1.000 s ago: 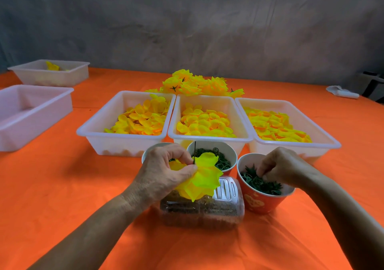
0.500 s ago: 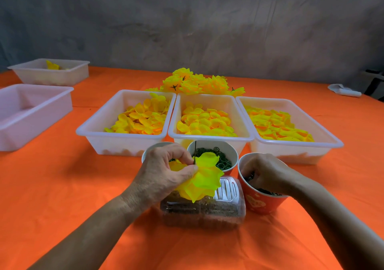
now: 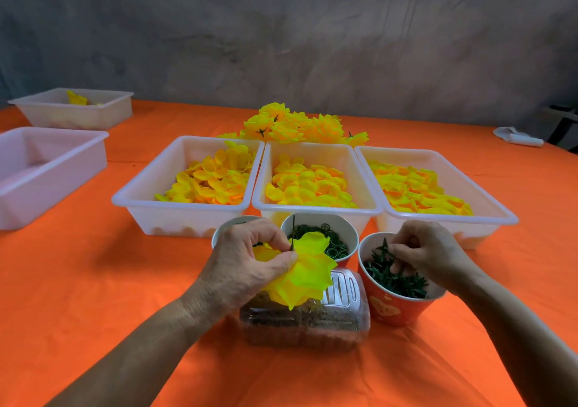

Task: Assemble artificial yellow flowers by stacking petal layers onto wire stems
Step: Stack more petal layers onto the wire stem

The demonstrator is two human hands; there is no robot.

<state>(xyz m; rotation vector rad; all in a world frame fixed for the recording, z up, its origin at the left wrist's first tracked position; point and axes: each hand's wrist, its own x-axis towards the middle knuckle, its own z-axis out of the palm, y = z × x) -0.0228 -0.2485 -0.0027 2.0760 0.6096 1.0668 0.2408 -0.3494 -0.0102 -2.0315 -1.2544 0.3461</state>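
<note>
Petal layers on a wire stem (image 3: 292,228) make up the half-built yellow flower (image 3: 301,273), held low at the centre of the orange-covered desk (image 3: 78,281), over a clear plastic box (image 3: 308,322). At far left sit two white tubs, the nearer one (image 3: 47,172) pinkish, the farther one (image 3: 73,107) holding a few yellow pieces. Next come three white trays side by side: the left tray (image 3: 184,187), the middle tray (image 3: 316,178) and the right tray (image 3: 438,184), each filled with loose yellow petals. Behind them lies a heap of finished flowers (image 3: 300,126). The left hand (image 3: 250,262) pinches the flower, its fingers (image 3: 283,261) curled tight against the petals where the stem pokes up. Just behind the flower stands a white cup of green rings (image 3: 325,237). To its right, the right hand (image 3: 428,253) dips into a red cup (image 3: 394,300) of green leaf pieces (image 3: 394,276), fingertips pinched narrow around one of them.
</note>
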